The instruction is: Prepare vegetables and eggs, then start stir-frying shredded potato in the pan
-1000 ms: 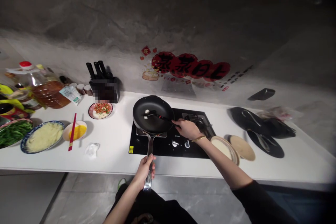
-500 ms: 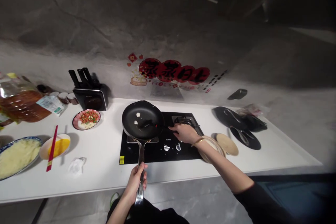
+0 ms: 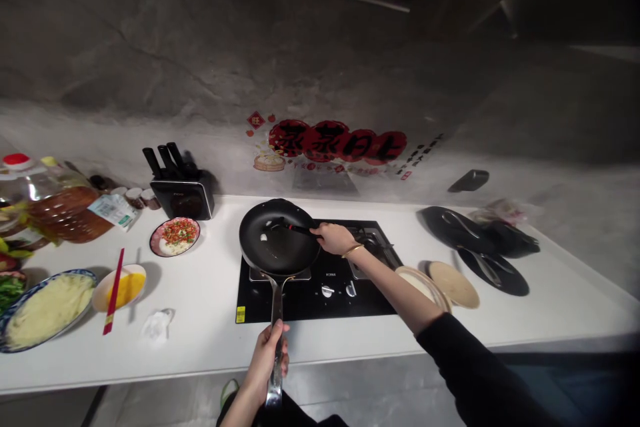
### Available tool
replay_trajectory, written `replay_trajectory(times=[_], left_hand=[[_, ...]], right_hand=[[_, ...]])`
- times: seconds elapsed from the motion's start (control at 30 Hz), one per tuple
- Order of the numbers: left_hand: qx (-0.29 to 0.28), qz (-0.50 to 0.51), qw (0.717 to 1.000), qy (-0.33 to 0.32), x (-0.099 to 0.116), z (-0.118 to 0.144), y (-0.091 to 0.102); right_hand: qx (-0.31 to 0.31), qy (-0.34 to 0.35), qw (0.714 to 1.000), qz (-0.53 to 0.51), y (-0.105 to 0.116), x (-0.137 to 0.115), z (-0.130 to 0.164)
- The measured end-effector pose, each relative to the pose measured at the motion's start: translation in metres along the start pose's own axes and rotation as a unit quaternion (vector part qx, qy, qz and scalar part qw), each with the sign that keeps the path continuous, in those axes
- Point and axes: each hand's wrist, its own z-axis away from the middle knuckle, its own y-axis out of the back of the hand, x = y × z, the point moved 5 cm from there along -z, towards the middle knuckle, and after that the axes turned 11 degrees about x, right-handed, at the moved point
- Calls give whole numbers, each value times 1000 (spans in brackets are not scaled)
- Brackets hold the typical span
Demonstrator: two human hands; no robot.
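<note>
My left hand (image 3: 270, 350) is wrapped round the metal handle (image 3: 277, 310) of a black frying pan (image 3: 273, 257) at the left burner. Two small white pieces, one of them at the pan's middle (image 3: 263, 237), sit inside on a slightly shiny surface. From the right, my right hand (image 3: 336, 239) grips a black cooking utensil with a red mark (image 3: 295, 228). Its dark head reaches into the pan by the farther white piece; its exact kind is hard to make out against the black pan.
Left of the black gas hob (image 3: 305, 310) stand a bowl of yellow egg (image 3: 97, 297) with red chopsticks (image 3: 116, 287), a plate of pale shreds (image 3: 93, 277), a dish of chopped red and white food (image 3: 156, 247) and a knife block (image 3: 183, 200). Wooden lids (image 3: 455, 283) lie right.
My right hand has moved left and up, bringing the utensil's head to the farther white piece, which has shifted. My left hand keeps its hold on the handle. The view has shifted slightly.
</note>
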Motion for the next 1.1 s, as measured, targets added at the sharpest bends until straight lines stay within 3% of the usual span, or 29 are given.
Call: replay_trajectory(times=[0.1, 0.27, 0.43, 0.53, 0.73, 0.83, 1.1], left_hand=[[-7, 6, 1000, 0, 1, 1, 0], [-11, 11, 1000, 3, 2, 3, 0], [-15, 21, 1000, 8, 1, 1, 0], [-20, 22, 1000, 7, 0, 1, 0], [-18, 18, 1000, 0, 4, 5, 0], [-16, 17, 1000, -1, 3, 5, 1], [-13, 13, 1000, 7, 4, 7, 1]], right_hand=[[-24, -7, 1000, -7, -1, 15, 12], [-54, -21, 998, -8, 4, 36, 60], [-84, 2, 996, -31, 10, 18, 97], [-83, 3, 996, -33, 9, -4, 89], [-37, -28, 999, -24, 0, -31, 30], [-35, -14, 999, -21, 1, -39, 17], [-89, 3, 996, 28, 27, -21, 69]])
